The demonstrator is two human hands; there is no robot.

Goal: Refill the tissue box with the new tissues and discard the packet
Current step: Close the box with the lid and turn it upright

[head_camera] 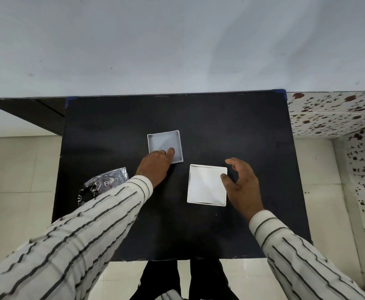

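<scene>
A grey square box part (166, 141) lies open side up at the middle of the black table (220, 131), and it looks empty. My left hand (155, 165) covers its near left corner, with the thumb over the rim and the fingers pinching the near wall. To its right and nearer to me sits a white square box (205, 187) filled to the top with white tissues. My right hand (242, 187) stands beside its right edge with the fingers spread and the thumb tip touching the rim. The crumpled clear and black packet (103, 182) lies at the table's left edge, partly under my left sleeve.
The table stands against a pale wall (177, 50). A dark shelf (32, 113) adjoins it at the far left. Light floor tiles (15, 169) lie on both sides, with flowered tiles (339, 113) at the right. My legs show under the near edge.
</scene>
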